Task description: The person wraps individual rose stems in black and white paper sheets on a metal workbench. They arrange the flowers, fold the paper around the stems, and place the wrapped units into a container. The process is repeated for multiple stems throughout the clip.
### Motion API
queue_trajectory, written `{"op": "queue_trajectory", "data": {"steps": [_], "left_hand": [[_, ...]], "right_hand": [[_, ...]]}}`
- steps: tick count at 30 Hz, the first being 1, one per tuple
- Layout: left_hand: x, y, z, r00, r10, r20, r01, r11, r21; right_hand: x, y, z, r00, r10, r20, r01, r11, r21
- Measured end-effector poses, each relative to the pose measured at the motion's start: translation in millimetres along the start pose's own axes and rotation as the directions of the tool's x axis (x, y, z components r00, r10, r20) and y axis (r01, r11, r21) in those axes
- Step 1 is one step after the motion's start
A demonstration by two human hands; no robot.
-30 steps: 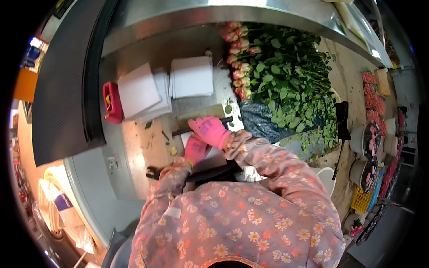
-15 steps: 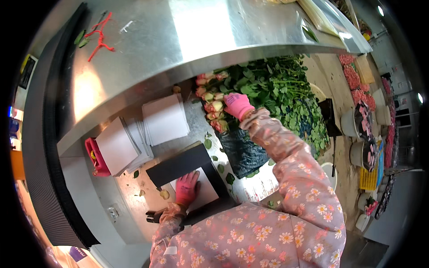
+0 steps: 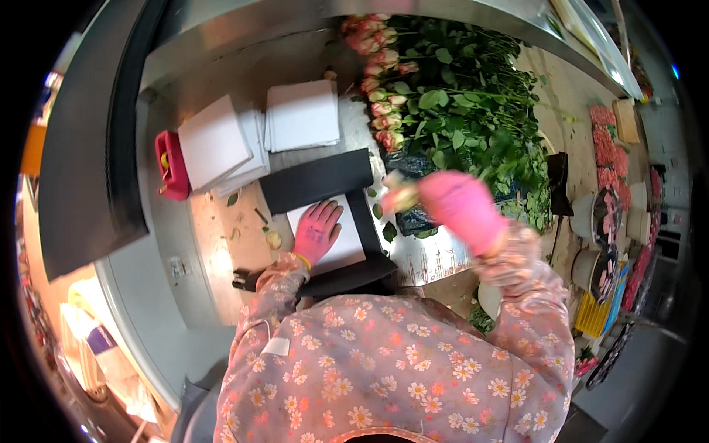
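My left hand (image 3: 319,229), in a pink glove, lies flat with its fingers extended on a white paper sheet (image 3: 351,247). The sheet rests on a black folding board (image 3: 317,179). My right hand (image 3: 459,209), also gloved in pink and smeared by motion, is closed around a rose. This rose (image 3: 401,196) has a pale pink-cream head that points left, just right of the board; its stem cannot be made out clearly. Beyond my right hand lies a pile of leafy rose stems (image 3: 473,96), with pink and cream rose heads (image 3: 384,109) along its left side.
Two stacks of white paper, a left stack (image 3: 214,144) and a right stack (image 3: 303,114), lie beyond the board. A pink-red holder (image 3: 172,166) stands beside them. A metal shelf (image 3: 295,22) crosses the far side. Buckets (image 3: 583,214) and a yellow crate (image 3: 592,316) are at the right.
My right hand has come back from the rose pile toward me, bringing a rose with it. My left hand stays on the paper. The view has shifted, showing less of the metal shelf.
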State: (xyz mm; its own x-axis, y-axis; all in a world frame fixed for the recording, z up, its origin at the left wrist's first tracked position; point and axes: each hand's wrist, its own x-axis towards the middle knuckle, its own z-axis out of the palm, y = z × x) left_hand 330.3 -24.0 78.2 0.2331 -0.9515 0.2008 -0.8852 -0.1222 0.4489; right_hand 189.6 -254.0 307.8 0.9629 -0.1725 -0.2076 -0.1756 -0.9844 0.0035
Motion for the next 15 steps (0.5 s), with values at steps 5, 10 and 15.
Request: {"op": "queue_trajectory", "data": {"steps": [5,10,15], "left_hand": [[-7.2,-17.2,-1.2,0.994,0.087,0.071,-0.088,0.996,0.011],[-60.4,-35.4,-21.2,0.936,-0.242,0.256,0.34,0.81,-0.478],[-69.3,-13.0,-14.8,0.907,-0.06,0.416,0.262,0.855,-0.448]], "right_hand": [[57.4,-100.8,173.2,0.783,-0.56,0.27,0.22,0.656,0.722],[50.0,-122.0,232.8,0.747,-0.637,0.193,0.363,0.634,0.683],[51.5,-120.1,215.0,0.687,-0.565,0.457,0.177,0.74,0.649]]}}
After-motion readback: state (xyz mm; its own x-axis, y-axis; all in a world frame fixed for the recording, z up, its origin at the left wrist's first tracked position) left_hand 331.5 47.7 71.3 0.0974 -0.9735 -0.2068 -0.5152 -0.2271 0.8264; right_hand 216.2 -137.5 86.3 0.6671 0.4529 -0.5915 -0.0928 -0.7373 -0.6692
